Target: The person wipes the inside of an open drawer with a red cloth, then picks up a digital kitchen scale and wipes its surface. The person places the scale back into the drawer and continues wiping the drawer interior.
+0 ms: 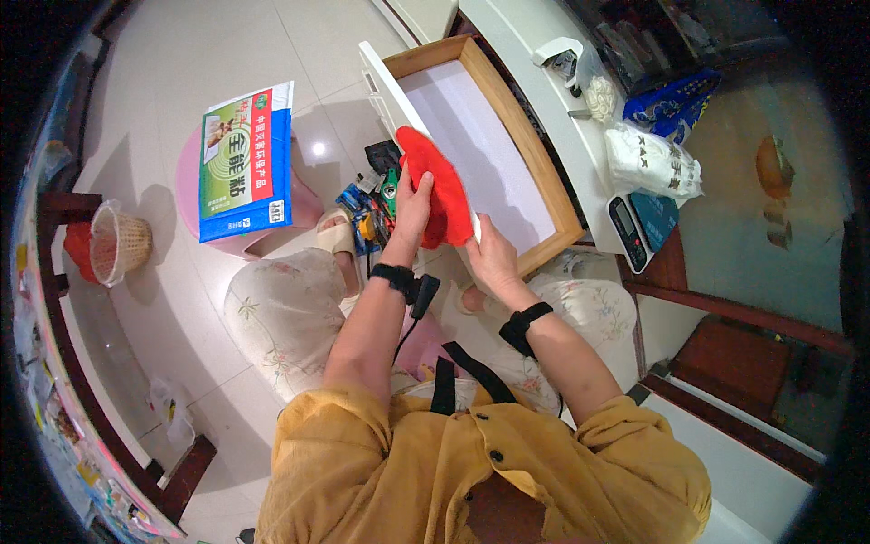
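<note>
A pulled-out drawer with a wooden frame (pixel 496 88) and a white front panel (pixel 382 92) is before me. Its bottom has a white lining (pixel 469 115). Over the near part of the front panel lies a red cloth (pixel 445 194). My left hand (pixel 416 204) grips this cloth from the outer side, thumb on top. At the near end of the panel, my right hand (pixel 493 255) holds the panel's edge, beside the cloth's lower end; its fingertips are partly hidden. Both wrists wear black straps.
Several tools and small items (pixel 367 211) lie on the floor below the drawer. A pink stool (pixel 306 197) carries a printed packet (pixel 245 170). On the cabinet top are a digital scale (pixel 627 234) and plastic bags (pixel 652 160). A wicker basket (pixel 129 243) stands at left.
</note>
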A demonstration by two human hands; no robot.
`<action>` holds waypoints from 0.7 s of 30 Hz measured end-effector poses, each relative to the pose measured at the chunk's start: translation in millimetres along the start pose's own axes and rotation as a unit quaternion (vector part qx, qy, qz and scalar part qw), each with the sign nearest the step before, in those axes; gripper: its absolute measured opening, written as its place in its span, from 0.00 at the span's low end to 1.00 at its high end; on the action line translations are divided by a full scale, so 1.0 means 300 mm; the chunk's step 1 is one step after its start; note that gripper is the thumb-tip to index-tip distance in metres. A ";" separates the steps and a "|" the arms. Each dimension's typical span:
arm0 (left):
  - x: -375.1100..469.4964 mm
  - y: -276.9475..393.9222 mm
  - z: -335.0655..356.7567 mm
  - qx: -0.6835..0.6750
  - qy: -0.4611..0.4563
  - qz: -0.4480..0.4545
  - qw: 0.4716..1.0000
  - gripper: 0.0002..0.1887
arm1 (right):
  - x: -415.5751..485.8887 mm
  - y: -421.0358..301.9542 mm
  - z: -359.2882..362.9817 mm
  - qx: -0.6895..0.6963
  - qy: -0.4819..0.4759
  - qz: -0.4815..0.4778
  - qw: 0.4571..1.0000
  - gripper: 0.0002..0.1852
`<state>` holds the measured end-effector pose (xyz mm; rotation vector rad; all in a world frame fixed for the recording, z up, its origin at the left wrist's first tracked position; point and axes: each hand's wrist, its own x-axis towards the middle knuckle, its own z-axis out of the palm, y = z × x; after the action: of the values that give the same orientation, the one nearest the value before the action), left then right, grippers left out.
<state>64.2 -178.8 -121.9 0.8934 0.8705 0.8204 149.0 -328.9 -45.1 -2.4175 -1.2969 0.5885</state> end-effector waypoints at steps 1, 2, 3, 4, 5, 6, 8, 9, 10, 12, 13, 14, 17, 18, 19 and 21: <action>0.031 -0.018 -0.003 -0.012 -0.024 -0.011 1.000 0.26 | 0.001 -0.004 -0.004 0.001 -0.006 0.006 1.000 0.18; 0.052 -0.048 -0.013 0.016 -0.014 -0.029 0.999 0.26 | 0.000 -0.009 -0.006 0.002 -0.014 0.014 1.000 0.18; 0.069 -0.081 -0.026 0.035 -0.009 -0.039 0.999 0.26 | -0.002 -0.014 -0.009 0.009 -0.010 0.017 1.000 0.17; 0.090 -0.116 -0.033 0.050 0.000 -0.064 0.997 0.26 | 0.000 -0.019 -0.012 0.016 -0.005 0.018 1.000 0.17; 0.097 -0.154 -0.038 0.067 0.006 -0.025 0.997 0.26 | -0.003 -0.023 -0.013 0.023 -0.003 0.022 0.999 0.16; 0.107 -0.184 -0.039 0.080 0.016 -0.002 0.997 0.27 | 0.000 -0.026 -0.016 0.026 -0.001 0.021 0.999 0.16; 0.109 -0.221 -0.039 0.112 0.030 0.029 0.993 0.27 | 0.000 -0.029 -0.019 0.032 0.002 0.024 0.999 0.16; 0.103 -0.227 -0.034 0.129 0.035 0.039 0.990 0.28 | -0.001 -0.029 -0.021 0.026 0.000 0.024 0.999 0.16; 0.098 -0.221 -0.029 0.142 0.041 0.009 0.989 0.28 | 0.000 -0.029 -0.022 0.021 -0.003 0.022 1.000 0.16; 0.067 -0.193 -0.012 0.075 0.040 -0.009 0.996 0.28 | 0.000 -0.026 -0.024 0.013 -0.007 0.020 1.000 0.17; 0.045 -0.175 -0.003 0.030 0.036 -0.022 0.999 0.28 | 0.002 -0.024 -0.023 0.010 -0.009 0.022 1.000 0.16; 0.027 -0.157 0.005 0.006 0.039 -0.060 0.997 0.27 | 0.002 -0.021 -0.022 0.008 -0.009 0.022 1.000 0.16; -0.039 -0.122 0.023 -0.078 0.025 -0.133 0.988 0.24 | 0.003 -0.011 -0.011 0.010 0.002 0.015 1.000 0.16; -0.071 -0.120 0.029 -0.098 0.012 -0.166 0.981 0.23 | 0.003 -0.006 -0.006 0.016 0.015 -0.006 1.000 0.16; -0.102 -0.120 0.030 -0.116 -0.003 -0.199 0.973 0.22 | 0.001 0.001 0.000 0.018 0.020 -0.014 1.000 0.16; -0.158 -0.115 0.016 -0.090 -0.041 -0.207 0.973 0.21 | -0.003 0.018 0.011 0.021 0.011 -0.014 1.000 0.17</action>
<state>57.0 -235.0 -137.7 0.5544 0.8558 0.4859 150.5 -332.2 -50.4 -2.3616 -1.2938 0.5751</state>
